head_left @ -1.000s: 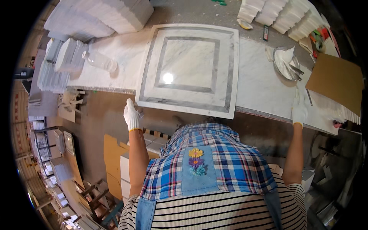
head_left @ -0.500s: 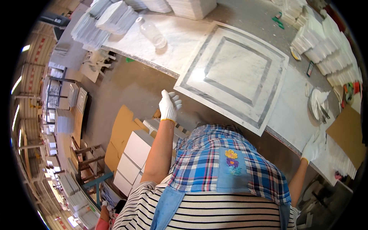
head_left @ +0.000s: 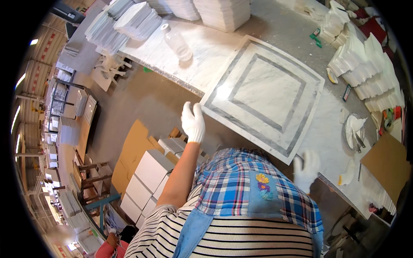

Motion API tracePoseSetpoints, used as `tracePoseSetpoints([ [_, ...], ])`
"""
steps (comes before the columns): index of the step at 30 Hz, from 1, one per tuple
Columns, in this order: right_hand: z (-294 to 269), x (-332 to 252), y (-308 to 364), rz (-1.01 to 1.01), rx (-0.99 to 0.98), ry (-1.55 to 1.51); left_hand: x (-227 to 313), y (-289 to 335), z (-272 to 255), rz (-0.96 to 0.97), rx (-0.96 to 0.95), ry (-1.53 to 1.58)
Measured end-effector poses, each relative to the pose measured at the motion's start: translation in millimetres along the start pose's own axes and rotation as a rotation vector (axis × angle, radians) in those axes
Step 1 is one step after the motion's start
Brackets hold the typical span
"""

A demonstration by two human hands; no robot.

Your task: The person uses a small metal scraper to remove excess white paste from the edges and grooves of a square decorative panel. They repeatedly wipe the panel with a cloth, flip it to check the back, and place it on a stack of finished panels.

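A square marble panel [head_left: 266,92] with grey inlaid bands lies tilted on the white worktop, its near edge overhanging the front. My left hand [head_left: 193,124], in a white glove, is raised just off the panel's left corner. Its fingers stretch upward and nothing shows in them. At the panel's near right corner is my right hand [head_left: 306,171], also white-gloved and smeared by motion. Whether it touches the panel or holds anything is unclear.
A clear bottle [head_left: 176,43] stands on the worktop [head_left: 146,47]. Stacked white tiles [head_left: 221,15] line the back. To the right lie a metal dish [head_left: 355,129] with tools, a white piece with yellow [head_left: 346,172] and brown cardboard [head_left: 387,167]. White boxes [head_left: 148,172] sit left of me.
My right hand has moved left from the worktop's right end to the panel's near corner. My left hand has shifted slightly right, fingers now straighter.
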State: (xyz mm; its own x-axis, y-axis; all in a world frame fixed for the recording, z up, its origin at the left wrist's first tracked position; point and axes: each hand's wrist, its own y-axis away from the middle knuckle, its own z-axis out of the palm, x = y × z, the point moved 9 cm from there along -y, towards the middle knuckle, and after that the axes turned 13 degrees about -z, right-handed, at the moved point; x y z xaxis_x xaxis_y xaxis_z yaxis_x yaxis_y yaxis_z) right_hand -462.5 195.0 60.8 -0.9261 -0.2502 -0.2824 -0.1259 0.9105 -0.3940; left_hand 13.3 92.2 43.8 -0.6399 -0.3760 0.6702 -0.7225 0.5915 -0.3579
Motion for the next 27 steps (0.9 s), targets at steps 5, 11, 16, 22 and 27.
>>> tracePoseSetpoints([
  [5,14.1,-55.1,-27.3,-0.244,-0.121,-0.19,131.8,57.0,-3.7,0.712,-0.681,-0.19],
  [11,39.2,-63.7,-30.2,-0.29,-0.175,-0.013,143.8,124.8,25.5,1.081,-0.667,-0.207],
  [16,47.2,-65.2,-34.1,-0.266,-0.175,0.081,149.9,132.9,38.4,1.155,-0.608,-0.159],
  [22,59.8,-61.0,-24.5,-0.355,-0.048,0.191,146.8,134.9,35.0,1.175,-0.583,-0.136],
  [27,62.5,-59.7,-23.8,-0.376,-0.059,0.153,140.3,135.7,39.5,1.153,-0.633,-0.173],
])
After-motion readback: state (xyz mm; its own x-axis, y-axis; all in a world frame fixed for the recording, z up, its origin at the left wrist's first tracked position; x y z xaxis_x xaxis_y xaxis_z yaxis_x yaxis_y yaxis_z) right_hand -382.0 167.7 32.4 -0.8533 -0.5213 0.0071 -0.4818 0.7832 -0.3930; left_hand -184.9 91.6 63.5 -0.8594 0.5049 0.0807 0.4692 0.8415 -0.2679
